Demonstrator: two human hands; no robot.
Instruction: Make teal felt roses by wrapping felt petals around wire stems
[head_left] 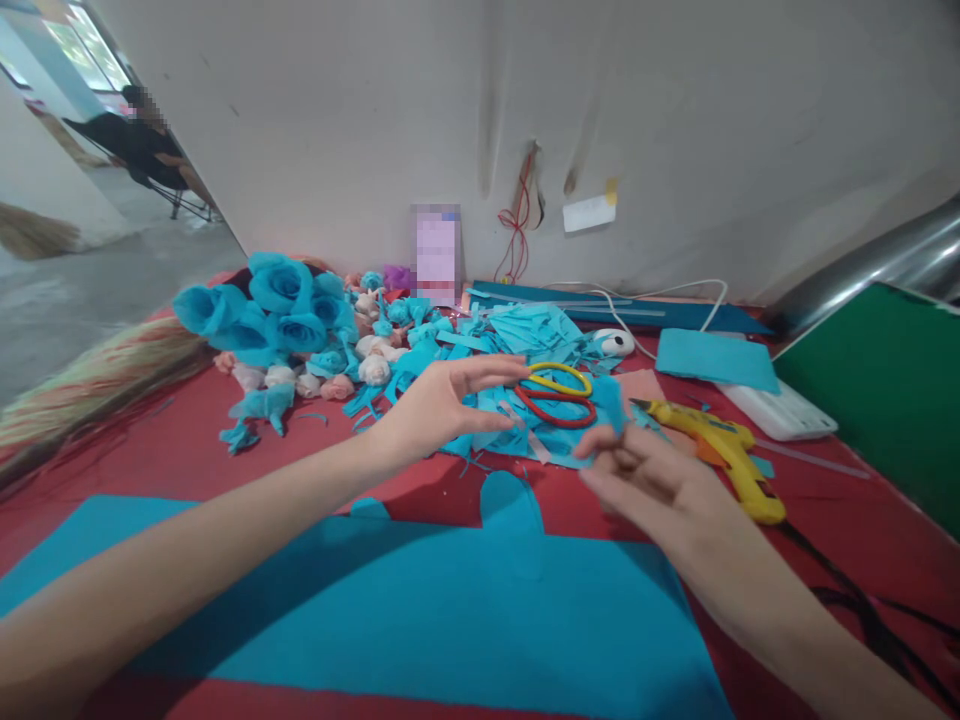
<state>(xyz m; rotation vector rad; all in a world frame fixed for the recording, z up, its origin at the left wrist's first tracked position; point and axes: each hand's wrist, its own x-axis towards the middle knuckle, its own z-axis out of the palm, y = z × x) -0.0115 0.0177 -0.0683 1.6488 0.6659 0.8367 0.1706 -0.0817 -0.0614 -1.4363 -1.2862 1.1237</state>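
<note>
My left hand hovers over a heap of blue felt scraps, fingers stretched out toward the yellow-and-red scissors, holding nothing. My right hand is closed in a pinch on a small blue felt piece that sticks up from its fingertips, just right of the scissors. A large blue felt sheet with cut petal shapes along its far edge lies under both forearms on the red table cover.
Finished blue felt roses and small pink and white buds lie at the back left. A yellow glue gun rests right of my right hand, beside a white power strip. A green board lies far right. A person sits far back left.
</note>
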